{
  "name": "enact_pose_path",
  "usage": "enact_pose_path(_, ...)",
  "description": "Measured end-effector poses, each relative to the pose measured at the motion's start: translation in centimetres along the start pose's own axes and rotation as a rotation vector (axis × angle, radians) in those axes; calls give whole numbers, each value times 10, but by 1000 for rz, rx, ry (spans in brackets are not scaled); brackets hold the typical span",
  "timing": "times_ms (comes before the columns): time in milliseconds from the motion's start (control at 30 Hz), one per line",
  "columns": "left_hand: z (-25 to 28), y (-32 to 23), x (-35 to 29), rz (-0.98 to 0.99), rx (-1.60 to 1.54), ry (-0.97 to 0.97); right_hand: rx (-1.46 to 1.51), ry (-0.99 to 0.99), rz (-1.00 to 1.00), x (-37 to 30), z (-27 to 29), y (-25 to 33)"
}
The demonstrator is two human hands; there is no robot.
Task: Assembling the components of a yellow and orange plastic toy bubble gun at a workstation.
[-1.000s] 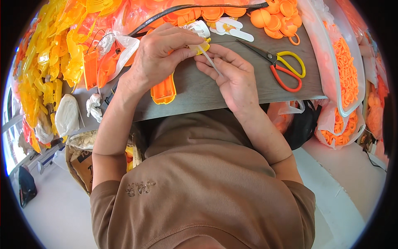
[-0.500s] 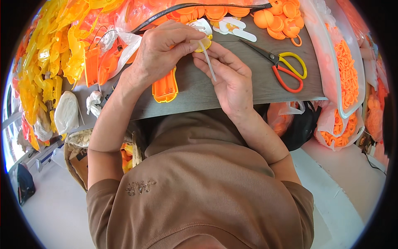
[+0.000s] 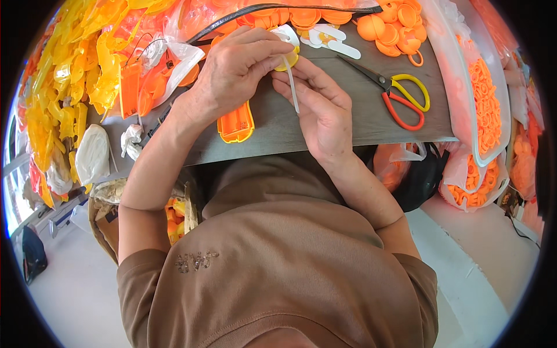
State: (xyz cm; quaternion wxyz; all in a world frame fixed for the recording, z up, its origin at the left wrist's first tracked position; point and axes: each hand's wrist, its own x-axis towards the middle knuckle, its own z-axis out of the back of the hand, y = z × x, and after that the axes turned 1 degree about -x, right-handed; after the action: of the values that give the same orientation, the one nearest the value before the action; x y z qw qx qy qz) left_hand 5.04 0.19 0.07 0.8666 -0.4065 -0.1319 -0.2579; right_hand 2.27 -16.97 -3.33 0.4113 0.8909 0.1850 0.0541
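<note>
My left hand (image 3: 241, 69) and my right hand (image 3: 322, 107) meet above the table. Between their fingertips is a small round yellow plastic part (image 3: 288, 60). A thin white strip (image 3: 293, 90) runs down from it, in front of my right fingers. My left thumb and fingers pinch at the strip's upper end, though the exact contact is hidden. The right fingers hold the yellow part from the other side. Just beyond lies a white round piece (image 3: 286, 33). Under my left wrist sits an orange plastic casing (image 3: 236, 123), partly covered by the hand.
Scissors (image 3: 387, 84) with red and yellow handles lie open on the right. Orange round shells (image 3: 394, 29) and white flat pieces (image 3: 331, 40) sit farther back. Yellow plastic parts (image 3: 64, 75) pile up at left. A clear tub (image 3: 484, 153) of orange rings borders the right side.
My left hand and forearm have shifted slightly, showing more of the orange casing. The white strip hangs a little more upright. Both hands keep their hold.
</note>
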Motion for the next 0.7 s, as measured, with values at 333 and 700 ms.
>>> enact_pose_path(333,0,-6,-5,58,-63,52,-25,24,10,-3,4,1)
enact_pose_path(700,7,-7,-3,246,-246,69,-166,60,46,-2,2,5)
